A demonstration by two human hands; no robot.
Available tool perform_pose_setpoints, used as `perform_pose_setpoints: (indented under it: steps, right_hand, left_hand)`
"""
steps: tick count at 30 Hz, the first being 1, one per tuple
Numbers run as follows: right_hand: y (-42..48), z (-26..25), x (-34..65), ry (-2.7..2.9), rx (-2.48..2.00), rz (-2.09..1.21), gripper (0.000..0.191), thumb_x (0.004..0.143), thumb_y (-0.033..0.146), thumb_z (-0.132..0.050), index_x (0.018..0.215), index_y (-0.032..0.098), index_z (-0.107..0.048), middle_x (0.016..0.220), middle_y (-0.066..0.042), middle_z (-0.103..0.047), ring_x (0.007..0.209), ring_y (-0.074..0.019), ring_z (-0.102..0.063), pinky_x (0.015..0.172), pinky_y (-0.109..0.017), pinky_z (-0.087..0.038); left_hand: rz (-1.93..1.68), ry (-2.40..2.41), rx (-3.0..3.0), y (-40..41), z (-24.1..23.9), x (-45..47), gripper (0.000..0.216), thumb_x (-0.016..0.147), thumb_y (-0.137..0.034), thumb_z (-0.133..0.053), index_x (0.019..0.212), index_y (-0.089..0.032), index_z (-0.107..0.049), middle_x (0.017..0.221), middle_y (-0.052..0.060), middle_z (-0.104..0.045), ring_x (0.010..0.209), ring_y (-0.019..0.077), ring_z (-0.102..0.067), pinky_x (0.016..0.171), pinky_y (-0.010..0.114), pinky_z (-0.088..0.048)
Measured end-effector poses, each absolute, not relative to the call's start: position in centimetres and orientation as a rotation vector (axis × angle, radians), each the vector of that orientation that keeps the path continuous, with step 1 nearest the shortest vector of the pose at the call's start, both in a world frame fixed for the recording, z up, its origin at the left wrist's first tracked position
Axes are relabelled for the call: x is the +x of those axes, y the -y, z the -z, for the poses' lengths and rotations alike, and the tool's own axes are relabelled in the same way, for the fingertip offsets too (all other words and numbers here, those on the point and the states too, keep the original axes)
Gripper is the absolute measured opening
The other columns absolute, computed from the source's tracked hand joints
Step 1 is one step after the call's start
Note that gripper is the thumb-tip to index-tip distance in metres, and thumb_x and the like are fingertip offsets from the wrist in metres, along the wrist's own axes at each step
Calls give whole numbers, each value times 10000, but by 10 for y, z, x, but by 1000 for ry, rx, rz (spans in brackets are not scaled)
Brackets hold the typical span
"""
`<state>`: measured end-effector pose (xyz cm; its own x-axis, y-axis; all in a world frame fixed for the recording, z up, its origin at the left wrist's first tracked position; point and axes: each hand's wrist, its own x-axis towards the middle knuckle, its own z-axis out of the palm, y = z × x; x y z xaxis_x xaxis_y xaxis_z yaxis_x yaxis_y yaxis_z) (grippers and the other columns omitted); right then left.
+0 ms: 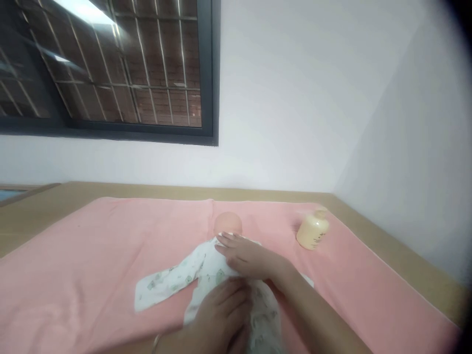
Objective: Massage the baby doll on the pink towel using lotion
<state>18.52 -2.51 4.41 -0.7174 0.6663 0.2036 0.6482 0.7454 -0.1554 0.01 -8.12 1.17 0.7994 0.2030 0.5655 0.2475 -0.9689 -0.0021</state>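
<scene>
A baby doll lies on a pink cloth [92,246], its bare head [228,223] pointing away from me. It wears a white patterned garment [173,278] with one sleeve stretched out to the left. My right hand [247,255] lies flat on the doll's chest just below the head, fingers stretched out and together. My left hand [221,314] rests on the lower part of the garment, fingers curled loosely over the fabric. A bracelet shows at my left wrist.
A pale yellow bottle [313,230] stands tilted on the cloth at the right. The cloth covers a light wooden surface [398,246] set in a corner of white walls. A dark-framed window [110,69] is up on the left.
</scene>
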Motion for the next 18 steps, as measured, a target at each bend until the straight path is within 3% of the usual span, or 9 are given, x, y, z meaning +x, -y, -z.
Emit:
perform_pose_setpoints:
  steps: [5,8,11,14,18]
  right_hand:
    - [44,-51,180,2771,-940,-129,398,979,297,-358,1342,177,-470,1479,-92,-379,1404,-229,-237,1140,-442,-220]
    - [50,-51,168,2766,-905,-165,425,996,406,-316,1337,214,-481,1470,-62,-399,1404,-225,-234,1162,-475,-135]
    - [45,-47,163,2733,-949,-139,436,1002,384,-286,1356,198,-463,1482,-62,-381,1411,-217,-217,1172,-475,-86]
    - [36,-42,171,2699,-1056,-111,483,1003,385,-273,1417,165,-389,1525,-95,-287,1430,-248,-149,1164,-500,-110]
    - [28,-37,187,2686,-1175,-117,516,1012,364,-219,1469,139,-295,1548,-127,-207,1434,-266,-128,1148,-491,-196]
  left_hand:
    - [950,411,-2989,79,-9,0,391,813,-155,-475,1189,-154,-582,1206,112,-629,1202,263,-530,1032,437,-474]
    - [969,378,-3021,77,-9,1,403,798,-153,-458,1180,-152,-585,1198,112,-632,1188,264,-543,1004,410,-500]
    - [967,342,-3014,76,-8,2,394,773,-131,-464,1145,-130,-593,1169,122,-640,1190,260,-536,1022,415,-485]
    - [914,359,-3010,78,-8,3,317,784,-127,-480,1071,-138,-614,1141,115,-647,1200,254,-522,1053,442,-454]
    - [781,440,-2977,83,-10,0,352,825,-152,-513,1170,-138,-579,1204,105,-629,1250,243,-486,1087,423,-430]
